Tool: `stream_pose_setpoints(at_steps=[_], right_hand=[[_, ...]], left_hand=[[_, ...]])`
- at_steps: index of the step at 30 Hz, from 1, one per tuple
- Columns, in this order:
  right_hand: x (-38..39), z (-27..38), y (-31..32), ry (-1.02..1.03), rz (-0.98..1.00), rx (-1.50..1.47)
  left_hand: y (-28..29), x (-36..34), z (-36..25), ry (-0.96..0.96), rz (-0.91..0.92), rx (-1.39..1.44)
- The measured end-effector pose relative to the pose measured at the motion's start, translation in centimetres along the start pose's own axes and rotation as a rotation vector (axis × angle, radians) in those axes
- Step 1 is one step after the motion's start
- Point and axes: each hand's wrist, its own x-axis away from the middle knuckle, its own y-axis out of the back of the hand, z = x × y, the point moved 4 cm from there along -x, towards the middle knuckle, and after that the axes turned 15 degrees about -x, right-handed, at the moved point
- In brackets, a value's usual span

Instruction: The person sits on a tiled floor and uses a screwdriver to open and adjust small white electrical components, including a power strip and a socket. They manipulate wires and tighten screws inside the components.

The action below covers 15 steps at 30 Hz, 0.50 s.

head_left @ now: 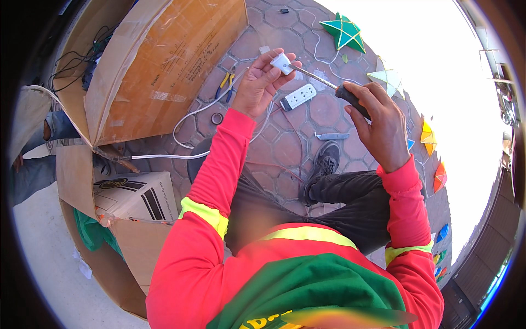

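Observation:
My left hand (255, 86) pinches a small white electrical plug (279, 61) between its thumb and fingers, up above the paving. My right hand (381, 118) is wrapped round the dark handle of a screwdriver (316, 78). Its metal shaft points left, and the tip meets the plug's face. Below the plug a white power strip (299, 97) lies on the ground. Yellow-and-blue pliers (225, 85) rest by my left wrist, with a dark roll of tape (217, 118) near them. White cable (175, 156) loops past my left forearm.
A large open cardboard box (164, 71) stands at the left, with dark wires (90, 57) inside. Nearer is another carton holding a white box (137, 197). Star lanterns, one green (343, 33), line the sunlit right edge. A grey flat strip (332, 136) lies near my shoe (327, 159).

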Motion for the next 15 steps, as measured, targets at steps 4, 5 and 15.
stream_pose_setpoints(at_steps=[4, 5, 15], right_hand=[[-0.17, -0.14, -0.02, 0.021, 0.039, 0.025], [-0.18, -0.17, -0.05, 0.026, 0.052, 0.045], [0.24, -0.15, -0.02, 0.011, 0.049, 0.045]], left_hand=[[-0.06, 0.07, -0.03, 0.003, 0.005, -0.044], [-0.04, 0.05, -0.05, 0.004, 0.007, -0.053], [0.2, -0.05, 0.04, 0.022, 0.034, -0.177]])
